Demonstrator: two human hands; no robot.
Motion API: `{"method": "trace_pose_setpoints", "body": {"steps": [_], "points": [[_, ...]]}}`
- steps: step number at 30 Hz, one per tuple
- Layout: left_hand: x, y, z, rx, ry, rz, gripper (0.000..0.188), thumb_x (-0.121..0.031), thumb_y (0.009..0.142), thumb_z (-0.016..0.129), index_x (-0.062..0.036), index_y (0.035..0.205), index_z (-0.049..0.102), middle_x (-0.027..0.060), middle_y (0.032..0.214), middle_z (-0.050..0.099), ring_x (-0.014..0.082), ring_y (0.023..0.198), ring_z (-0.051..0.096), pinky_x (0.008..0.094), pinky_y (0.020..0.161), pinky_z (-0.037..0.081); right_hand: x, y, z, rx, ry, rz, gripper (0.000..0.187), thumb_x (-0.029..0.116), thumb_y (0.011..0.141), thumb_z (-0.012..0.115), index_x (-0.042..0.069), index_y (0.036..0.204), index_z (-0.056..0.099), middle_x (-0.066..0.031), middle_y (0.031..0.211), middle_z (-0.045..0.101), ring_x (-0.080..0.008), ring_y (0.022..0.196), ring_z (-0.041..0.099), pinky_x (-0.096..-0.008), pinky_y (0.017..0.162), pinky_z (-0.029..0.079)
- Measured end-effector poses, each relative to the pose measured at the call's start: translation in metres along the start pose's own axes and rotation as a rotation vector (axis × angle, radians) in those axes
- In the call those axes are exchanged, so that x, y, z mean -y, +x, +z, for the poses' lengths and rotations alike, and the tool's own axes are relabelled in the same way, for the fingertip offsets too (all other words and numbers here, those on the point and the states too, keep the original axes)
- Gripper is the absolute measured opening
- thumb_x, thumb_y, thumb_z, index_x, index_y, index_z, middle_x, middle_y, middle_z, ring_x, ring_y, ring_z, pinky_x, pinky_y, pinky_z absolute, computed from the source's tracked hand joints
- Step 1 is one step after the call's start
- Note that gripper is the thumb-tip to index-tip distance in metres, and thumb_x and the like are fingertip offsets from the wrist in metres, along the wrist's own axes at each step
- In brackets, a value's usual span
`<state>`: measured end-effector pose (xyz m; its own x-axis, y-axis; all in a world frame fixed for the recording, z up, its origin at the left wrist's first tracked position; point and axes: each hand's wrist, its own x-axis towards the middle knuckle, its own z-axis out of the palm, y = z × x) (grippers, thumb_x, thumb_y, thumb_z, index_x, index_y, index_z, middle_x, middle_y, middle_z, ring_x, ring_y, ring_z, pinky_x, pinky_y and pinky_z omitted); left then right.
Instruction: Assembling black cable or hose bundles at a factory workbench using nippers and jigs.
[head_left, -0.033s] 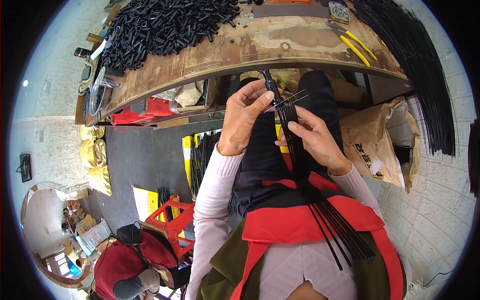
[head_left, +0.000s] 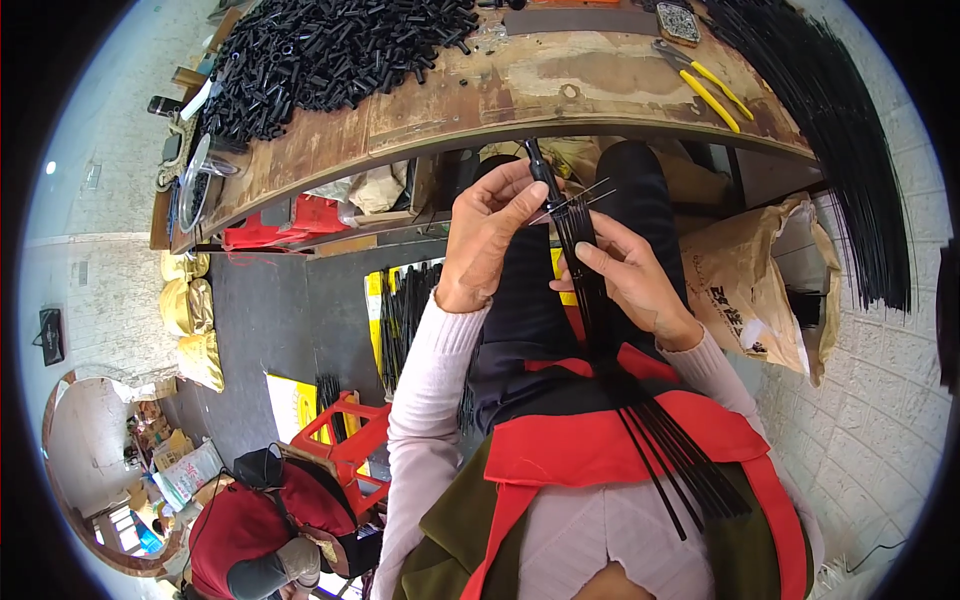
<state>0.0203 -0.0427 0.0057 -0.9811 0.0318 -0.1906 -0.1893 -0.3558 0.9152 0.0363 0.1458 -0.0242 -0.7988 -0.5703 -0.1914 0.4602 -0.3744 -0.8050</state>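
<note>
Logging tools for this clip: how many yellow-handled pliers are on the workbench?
1. The yellow-handled pliers lie on the workbench at its far right, between the pile of short black tubes and the long black rods. Others may be hidden under the pile.

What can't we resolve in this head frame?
- Head view: the small black tube in the left hand; its lower end is behind the fingers.
- Black rods: the right hand covers their middle, count unreadable.
- Thin wire ends: too fine to count.
- Pile of black tubes: cut off by the top edge.
</note>
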Motion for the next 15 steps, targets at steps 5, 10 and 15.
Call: {"method": "trace_pose_setpoints", "body": {"steps": [5,10,15], "points": [[0.006,-0.003,0.005,-0.111,0.017,0.028,0.034,-0.012,0.091,0.069,0.0019,0.121,0.061,0.0132,0.106,0.07,0.0181,0.095,0.068,0.029,0.085,0.054,-0.001,0.002,-0.002,0.017,0.014,0.008,0.039,0.009,0.1,0.053,0.0,0.137,0.046,-0.0073,0.102,0.059,-0.0164,0.092,0.061,-0.0424,0.087,0.057],[0.006,-0.009,0.011,-0.2,0.115,0.138,0.036,-0.01,0.09,0.069,0.0038,0.122,0.06,0.0133,0.104,0.071,0.0175,0.093,0.069,0.0287,0.086,0.054,-0.003,0.004,-0.001,0.005,0.009,0.007,0.038,0.009,0.1,0.053,-0.001,0.136,0.047,-0.007,0.104,0.059,-0.016,0.092,0.061,-0.0408,0.085,0.058],[0.0,-0.02,0.005,-0.09,-0.011,0.075,0.061,0.002,0.085,0.069,0.0033,0.14,0.043,0.0164,0.117,0.064,0.0179,0.106,0.062,0.0294,0.093,0.05,-0.003,0.005,-0.003,0.004,0.015,0.009,0.037,0.009,0.1,0.053,-0.001,0.135,0.048,-0.0057,0.104,0.059,-0.0146,0.094,0.061,-0.0381,0.085,0.059]]}}
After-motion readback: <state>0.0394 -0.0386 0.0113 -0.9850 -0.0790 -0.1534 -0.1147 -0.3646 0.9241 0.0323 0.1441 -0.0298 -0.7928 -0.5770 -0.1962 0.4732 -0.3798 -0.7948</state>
